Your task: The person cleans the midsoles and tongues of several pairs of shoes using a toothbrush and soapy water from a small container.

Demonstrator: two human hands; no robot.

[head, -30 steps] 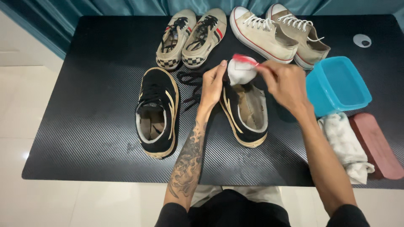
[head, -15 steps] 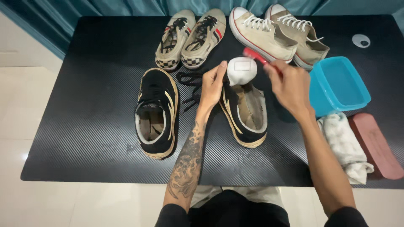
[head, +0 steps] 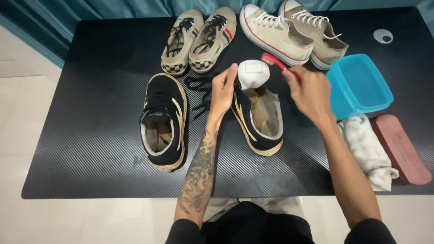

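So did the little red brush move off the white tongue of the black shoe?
Yes. The small red brush slid right, off the white tongue, toward the blue plastic tub.

From my remote seat, I see a black worktop with a fine woven, carbon-like texture filling the view. Teal curtains hang behind its far edge. Pale glossy floor tiles surround it, catching soft reflections of even indoor light.
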